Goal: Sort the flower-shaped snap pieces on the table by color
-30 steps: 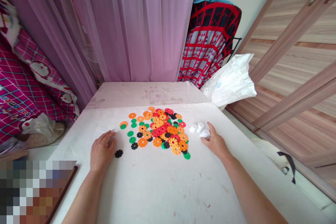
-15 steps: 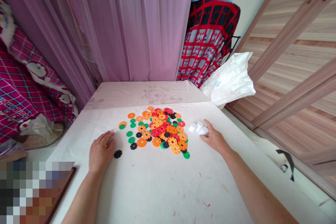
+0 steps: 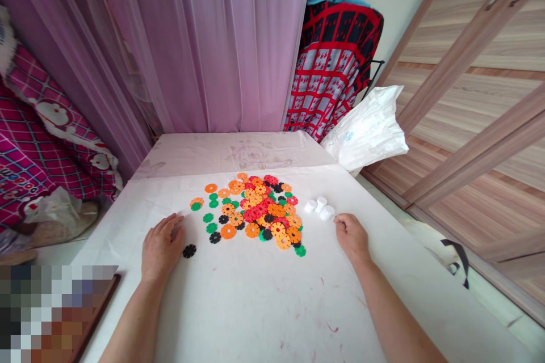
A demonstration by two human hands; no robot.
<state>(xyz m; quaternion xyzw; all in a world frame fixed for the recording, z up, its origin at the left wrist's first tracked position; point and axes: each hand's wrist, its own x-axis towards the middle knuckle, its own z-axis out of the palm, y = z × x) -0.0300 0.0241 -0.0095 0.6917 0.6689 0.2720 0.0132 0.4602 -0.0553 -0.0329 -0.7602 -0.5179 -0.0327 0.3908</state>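
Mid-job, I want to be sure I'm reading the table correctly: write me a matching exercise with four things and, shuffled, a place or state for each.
Things
1. Left hand
2. Right hand
3. White pieces
4. White bag

Places or states
A. By the far right corner of the table
B. Fingers curled in
C. Clustered just to the right of the disc pile
D. Fingers loosely extended, beside a lone black disc

Right pairs
1-D; 2-B; 3-C; 4-A
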